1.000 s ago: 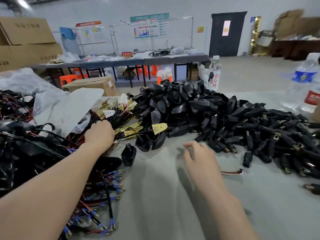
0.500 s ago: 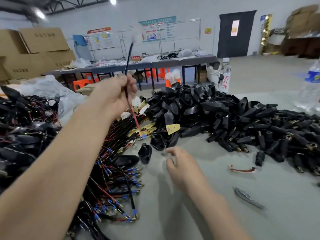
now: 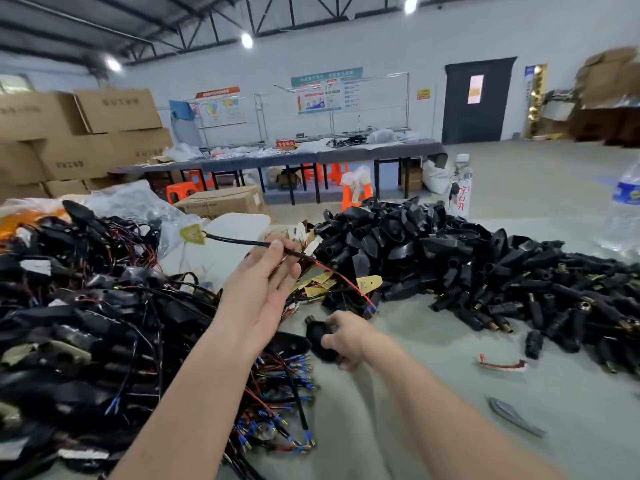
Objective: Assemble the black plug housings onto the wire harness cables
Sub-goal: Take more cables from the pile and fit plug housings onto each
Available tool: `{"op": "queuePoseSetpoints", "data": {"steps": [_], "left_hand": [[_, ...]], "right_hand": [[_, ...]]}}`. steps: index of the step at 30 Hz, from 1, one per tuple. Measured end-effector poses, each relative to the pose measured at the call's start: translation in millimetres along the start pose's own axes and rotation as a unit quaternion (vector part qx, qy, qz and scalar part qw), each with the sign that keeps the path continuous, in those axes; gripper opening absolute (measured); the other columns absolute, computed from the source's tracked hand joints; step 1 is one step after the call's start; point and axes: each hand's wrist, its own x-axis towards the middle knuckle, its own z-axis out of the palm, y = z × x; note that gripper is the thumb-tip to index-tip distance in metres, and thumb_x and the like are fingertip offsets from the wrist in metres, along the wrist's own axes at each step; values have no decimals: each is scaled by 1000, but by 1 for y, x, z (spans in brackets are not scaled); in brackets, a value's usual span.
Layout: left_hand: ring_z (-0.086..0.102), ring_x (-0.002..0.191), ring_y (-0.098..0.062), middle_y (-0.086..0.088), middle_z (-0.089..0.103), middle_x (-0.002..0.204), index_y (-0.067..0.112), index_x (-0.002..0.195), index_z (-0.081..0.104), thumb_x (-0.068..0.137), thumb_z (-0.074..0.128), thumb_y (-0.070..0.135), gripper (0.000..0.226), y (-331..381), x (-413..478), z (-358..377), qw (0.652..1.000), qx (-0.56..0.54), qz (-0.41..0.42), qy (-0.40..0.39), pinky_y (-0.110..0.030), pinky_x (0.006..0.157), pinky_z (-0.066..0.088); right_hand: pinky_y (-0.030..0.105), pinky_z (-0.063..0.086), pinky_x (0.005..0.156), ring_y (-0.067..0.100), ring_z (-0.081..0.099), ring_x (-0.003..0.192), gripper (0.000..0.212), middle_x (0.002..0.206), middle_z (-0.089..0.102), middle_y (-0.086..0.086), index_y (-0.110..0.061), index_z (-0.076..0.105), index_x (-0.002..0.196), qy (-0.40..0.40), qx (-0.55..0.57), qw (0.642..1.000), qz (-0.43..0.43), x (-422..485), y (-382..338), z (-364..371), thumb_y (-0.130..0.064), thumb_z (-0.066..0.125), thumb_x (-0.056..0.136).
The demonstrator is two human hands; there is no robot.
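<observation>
While the person's left hand (image 3: 263, 289) is raised palm-up above the grey tabletop (image 3: 415, 427), its thumb and fingers pinch a thin black sheathed harness cable (image 3: 242, 241) near its middle. The cable's far end, carrying a yellow paper tag (image 3: 192, 233), points up and to the left. From the other side of the pinch a red wire (image 3: 346, 278) droops to the right, down to a blue-sleeved terminal (image 3: 372, 309).

Lower and just to the right, the right hand (image 3: 349, 337) lies on the tabletop with its fingers curled round a single black plastic plug housing (image 3: 317, 336), gripping it at the near edge of a large heap of black plug housings (image 3: 433, 247).

Right of that heap spreads a pile of small black cylindrical connectors (image 3: 554, 292). A tangled mass of black and red wire harnesses (image 3: 86, 306), many ending in blue terminals, fills the left side. A clear plastic water bottle (image 3: 627, 209) stands at the far right, and a short red wire scrap (image 3: 502, 364) lies apart on the bare surface.
</observation>
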Motion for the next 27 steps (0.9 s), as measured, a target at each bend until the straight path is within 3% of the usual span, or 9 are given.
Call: {"op": "queuePoseSetpoints", "data": {"steps": [2, 7, 10, 13, 15, 19, 22, 25, 27], "left_hand": [[71, 81, -11, -1, 73, 90, 12, 103, 68, 95, 60, 14, 11, -8, -11, 3, 1000, -19, 0, 2, -23, 74, 57], [72, 87, -18, -5, 73, 90, 11, 96, 67, 82, 69, 18, 16, -45, -49, 23, 999, -32, -27, -14, -25, 71, 58], [73, 85, -20, -5, 74, 89, 12, 92, 69, 82, 68, 16, 11, -77, -74, 36, 998, -51, -45, -5, -26, 69, 59], [74, 85, -21, -5, 74, 87, 11, 96, 66, 85, 66, 17, 12, -110, -98, 45, 995, -67, -72, 13, -26, 68, 60], [74, 81, -21, -6, 74, 83, 9, 97, 65, 81, 66, 16, 17, -130, -111, 49, 991, -88, -99, 25, -27, 65, 60], [75, 80, -21, -6, 74, 80, 8, 98, 65, 78, 65, 10, 20, -150, -123, 47, 987, -89, -127, 42, -26, 64, 60], [75, 85, -23, -8, 74, 86, 6, 102, 66, 77, 66, 10, 26, -148, -121, 40, 990, -75, -116, 38, -28, 69, 61], [74, 84, -25, -10, 73, 87, 5, 103, 66, 76, 66, 10, 28, -147, -120, 38, 991, -64, -110, 30, -28, 70, 61], [74, 83, -25, -11, 73, 87, 4, 101, 65, 75, 66, 9, 27, -147, -120, 40, 992, -67, -109, 18, -28, 69, 61]], "right_hand": [[23, 52, 41, 19, 58, 58, 36, 87, 58, 9, -3, 51, 130, -16, 116, 993, 24, -19, 11, -4, -9, 57, 95], [34, 59, 58, 16, 52, 49, 29, 69, 56, 11, -2, 51, 119, -3, 389, 921, 26, -88, 67, -22, -3, 58, 92], [31, 51, 53, 18, 48, 52, 23, 74, 54, 12, -6, 62, 110, 41, 486, 873, 20, -130, 104, -36, -2, 61, 87], [28, 45, 47, 17, 46, 46, 19, 60, 53, 7, -16, 73, 90, 96, 526, 845, 6, -163, 128, -44, -1, 62, 85], [26, 43, 43, 17, 44, 42, 15, 54, 51, 5, -14, 67, 82, 138, 524, 841, 3, -175, 139, -47, 0, 61, 86], [20, 32, 34, 13, 45, 40, 13, 51, 55, 3, -12, 58, 97, 216, 499, 839, 4, -179, 154, -49, -3, 60, 88], [22, 39, 37, 14, 48, 41, 30, 56, 58, 7, -25, 61, 110, 234, 511, 827, -17, -175, 159, -50, -3, 62, 89], [26, 46, 40, 18, 49, 43, 39, 65, 60, 11, -30, 65, 108, 233, 549, 802, -28, -170, 162, -49, 3, 61, 88], [28, 47, 41, 20, 50, 43, 43, 73, 62, 14, -31, 64, 109, 241, 538, 807, -29, -167, 162, -48, 6, 57, 88]]}}
